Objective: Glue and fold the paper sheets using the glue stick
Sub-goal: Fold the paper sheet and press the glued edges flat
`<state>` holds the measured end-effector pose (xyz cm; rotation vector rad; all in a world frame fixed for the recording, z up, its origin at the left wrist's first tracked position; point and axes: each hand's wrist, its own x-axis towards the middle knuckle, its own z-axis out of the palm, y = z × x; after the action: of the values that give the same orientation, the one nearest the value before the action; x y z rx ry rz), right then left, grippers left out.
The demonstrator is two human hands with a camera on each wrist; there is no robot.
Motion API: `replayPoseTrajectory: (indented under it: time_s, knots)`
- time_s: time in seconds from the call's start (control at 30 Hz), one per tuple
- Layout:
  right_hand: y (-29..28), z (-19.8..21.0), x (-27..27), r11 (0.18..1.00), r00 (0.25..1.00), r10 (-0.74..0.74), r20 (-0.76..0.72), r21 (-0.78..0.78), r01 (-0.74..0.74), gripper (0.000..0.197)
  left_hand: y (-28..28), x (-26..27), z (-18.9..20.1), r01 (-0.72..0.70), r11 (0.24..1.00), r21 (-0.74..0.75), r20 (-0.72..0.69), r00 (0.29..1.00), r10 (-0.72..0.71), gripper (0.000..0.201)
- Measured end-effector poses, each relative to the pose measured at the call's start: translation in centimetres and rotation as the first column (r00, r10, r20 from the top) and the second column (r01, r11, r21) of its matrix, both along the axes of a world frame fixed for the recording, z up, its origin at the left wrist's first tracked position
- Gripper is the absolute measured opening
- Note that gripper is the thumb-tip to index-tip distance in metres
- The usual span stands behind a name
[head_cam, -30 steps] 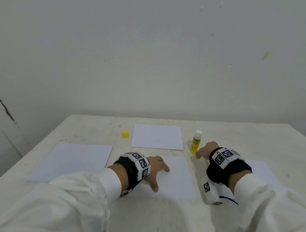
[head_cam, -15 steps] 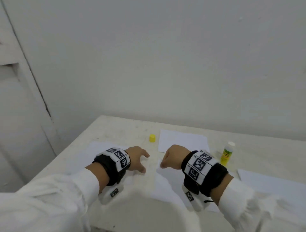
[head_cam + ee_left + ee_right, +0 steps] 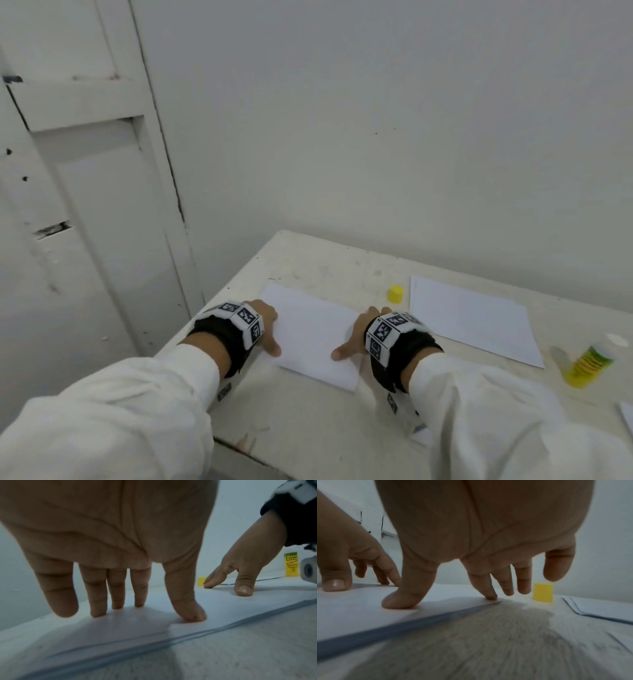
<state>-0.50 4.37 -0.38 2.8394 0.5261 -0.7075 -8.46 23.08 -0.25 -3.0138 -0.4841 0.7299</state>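
Observation:
A white paper stack lies at the table's left end. My left hand rests on its left side, fingers straight, tips pressing the top sheet. On the stack's right side my right hand presses down with thumb and forefinger on the paper's edge. The uncapped glue stick stands upright at the far right, apart from both hands. Its yellow cap sits beyond my right hand and shows beside the fingers as the cap.
A second paper stack lies right of the cap. Another sheet's corner shows at the right border. The table's left edge drops off next to my left hand; a white wall and door stand behind.
Both hands have moved left from the middle sheet to the left stack and now press on it. The head view has swung left, so the glue stick sits far right.

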Motion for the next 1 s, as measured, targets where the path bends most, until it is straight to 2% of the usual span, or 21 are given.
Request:
replayPoseTrajectory:
  time_s: [0.17, 0.23, 0.3, 0.37, 0.4, 0.47, 0.53, 0.6, 0.63, 0.73, 0.8, 0.9, 1.0]
  knots:
    - [0.5, 0.3, -0.8, 0.999, 0.999, -0.004, 0.034, 0.034, 0.002, 0.092, 0.4, 0.1, -0.6, -0.002, 1.000, 0.000, 0.010, 1.000, 0.002, 0.082]
    - [0.8, 0.7, -1.2, 0.994, 0.998, 0.006, 0.063, 0.111, -0.013, 0.078, 0.4, 0.1, -0.6, -0.006, 1.000, 0.006, 0.012, 1.000, 0.006, 0.083]
    - [0.8, 1.0, -1.6, 0.963, 1.000, -0.014, 0.028, 0.271, 0.006, 0.061, 0.5, 0.2, -0.7, -0.012, 1.000, 0.003, 0.027, 1.000, 0.012, 0.083]
    - [0.7, 1.1, -2.1, 0.857, 0.993, -0.084, -0.083, 0.502, 0.114, 0.043, 0.6, 0.1, -0.9, -0.028, 1.000, -0.007, 0.044, 0.999, 0.029, 0.086]
    - [0.6, 1.1, -2.4, 0.783, 0.983, -0.128, -0.133, 0.595, 0.183, 0.041, 0.8, 0.2, -1.0, -0.037, 0.999, -0.011, 0.048, 0.998, 0.037, 0.087]
    - [0.6, 1.4, -3.1, 0.644, 0.951, -0.226, -0.212, 0.700, 0.309, 0.052, 0.8, 0.1, -1.1, -0.050, 0.999, -0.021, 0.062, 0.997, 0.051, 0.087]
    - [0.7, 1.5, -3.7, 0.515, 0.912, -0.294, -0.287, 0.756, 0.404, 0.076, 0.9, 0.1, -1.2, -0.069, 0.997, -0.031, 0.072, 0.995, 0.071, 0.087]
    - [0.7, 1.4, -4.0, 0.438, 0.886, -0.303, -0.351, 0.774, 0.456, 0.081, 1.0, 0.0, -1.4, -0.097, 0.994, -0.051, 0.082, 0.991, 0.101, 0.090]
    - [0.8, 1.3, -4.1, 0.448, 0.886, -0.284, -0.366, 0.766, 0.460, 0.072, 1.0, -0.1, -1.4, -0.112, 0.992, -0.059, 0.093, 0.989, 0.117, 0.091]
    - [0.7, 1.0, -4.7, 0.593, 0.915, -0.176, -0.363, 0.703, 0.393, 0.027, 1.1, -0.3, -1.5, -0.155, 0.984, -0.091, 0.155, 0.974, 0.167, 0.095]
    - [0.7, 0.7, -5.0, 0.625, 0.924, -0.140, -0.357, 0.691, 0.362, 0.007, 1.4, -0.6, -1.4, -0.170, 0.978, -0.119, 0.205, 0.960, 0.192, 0.096]
    - [0.5, 0.7, -5.2, 0.592, 0.921, -0.127, -0.368, 0.717, 0.368, 0.008, 2.2, -1.1, -1.2, -0.204, 0.958, -0.202, 0.246, 0.936, 0.252, 0.094]
    - [0.3, 0.7, -5.5, 0.551, 0.903, -0.114, -0.415, 0.730, 0.404, 0.032, 3.8, -1.4, -0.2, -0.259, 0.874, -0.411, 0.274, 0.879, 0.390, 0.070]
